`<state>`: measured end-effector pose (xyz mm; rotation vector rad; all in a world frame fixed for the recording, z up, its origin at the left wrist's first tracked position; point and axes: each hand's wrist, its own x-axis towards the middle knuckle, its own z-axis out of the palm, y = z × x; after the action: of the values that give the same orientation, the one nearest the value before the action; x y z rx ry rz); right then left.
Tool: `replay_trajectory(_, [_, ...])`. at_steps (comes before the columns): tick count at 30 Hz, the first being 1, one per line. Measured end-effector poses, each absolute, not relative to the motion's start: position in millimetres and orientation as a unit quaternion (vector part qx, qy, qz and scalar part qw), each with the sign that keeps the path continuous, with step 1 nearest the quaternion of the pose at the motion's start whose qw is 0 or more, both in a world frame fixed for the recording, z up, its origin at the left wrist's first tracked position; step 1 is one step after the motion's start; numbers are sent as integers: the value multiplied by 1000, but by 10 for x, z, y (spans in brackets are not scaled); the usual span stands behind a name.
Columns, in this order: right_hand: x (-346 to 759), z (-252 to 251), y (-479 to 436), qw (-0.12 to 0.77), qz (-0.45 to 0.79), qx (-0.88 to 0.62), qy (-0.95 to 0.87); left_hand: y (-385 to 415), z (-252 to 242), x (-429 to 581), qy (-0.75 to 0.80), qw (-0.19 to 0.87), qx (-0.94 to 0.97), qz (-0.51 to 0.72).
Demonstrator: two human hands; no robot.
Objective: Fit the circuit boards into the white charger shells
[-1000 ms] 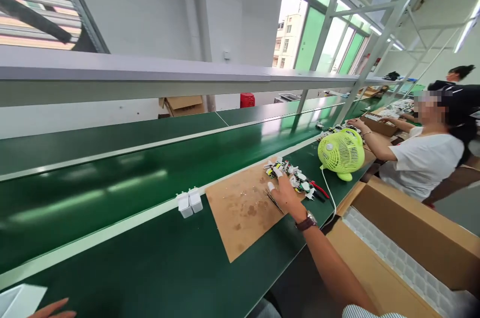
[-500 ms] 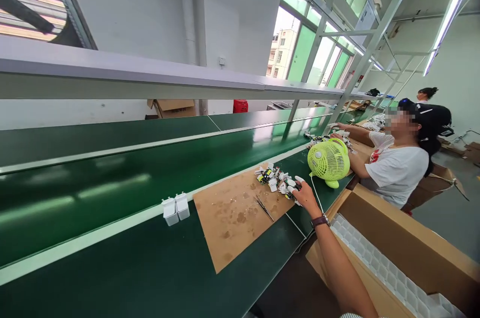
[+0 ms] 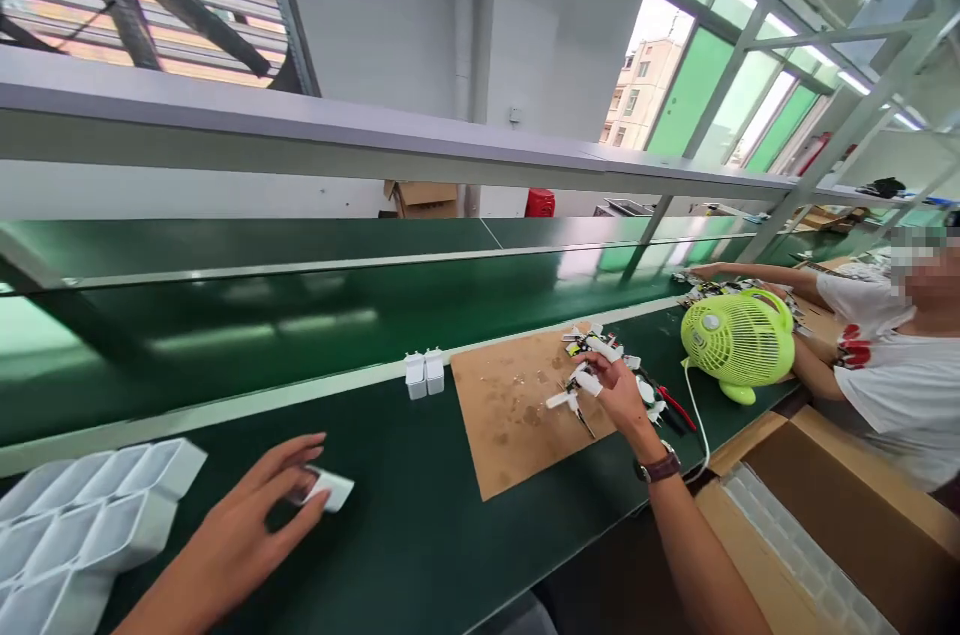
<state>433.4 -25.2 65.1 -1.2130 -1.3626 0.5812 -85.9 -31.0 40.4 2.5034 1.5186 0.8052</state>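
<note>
My left hand (image 3: 251, 520) is closed around a small white plastic housing (image 3: 334, 489), held between thumb and fingers above the green bench. My right hand (image 3: 621, 393) wears white covers on its fingertips and pinches a small white part with dark bits (image 3: 571, 399) over a brown cardboard sheet (image 3: 491, 435). Its exact kind is hard to make out. Tweezers (image 3: 586, 423) lie on the cardboard just below that part. Behind the right fingers spreads a pile of small white and circuit-like parts (image 3: 581, 337). Two white housings (image 3: 424, 374) stand left of the sheet.
Rows of open white housings (image 3: 97, 520) fill the near left. Red-handled pliers (image 3: 677, 409) and a lime-green fan (image 3: 739, 340) with a white cord are at right. A carton of white trays (image 3: 795, 535) stands below. A co-worker (image 3: 892, 355) sits beyond.
My left hand has come into view with a white housing. My right hand has taken a white part from the pile to over the cardboard. The view has swung left.
</note>
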Motion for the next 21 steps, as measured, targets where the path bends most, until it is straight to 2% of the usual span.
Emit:
replay_trajectory(3, [3692, 639, -218, 433, 279, -504, -693, -115, 409, -537, 482, 122, 827, 260])
replay_trajectory(5, [3251, 622, -195, 329, 248, -479, -775, -6, 371, -374, 477, 142, 824, 271])
replay_trajectory(7, [2850, 588, -146, 261, 221, -430, -836, 37, 304, -282, 467, 166, 817, 294])
replay_trajectory(11, [2351, 458, 26, 211, 207, -372, -880, -43, 156, -285, 449, 202, 797, 349])
replay_trajectory(21, [2343, 252, -114, 145, 235, -417, -866, -155, 168, -385, 476, 244, 762, 366])
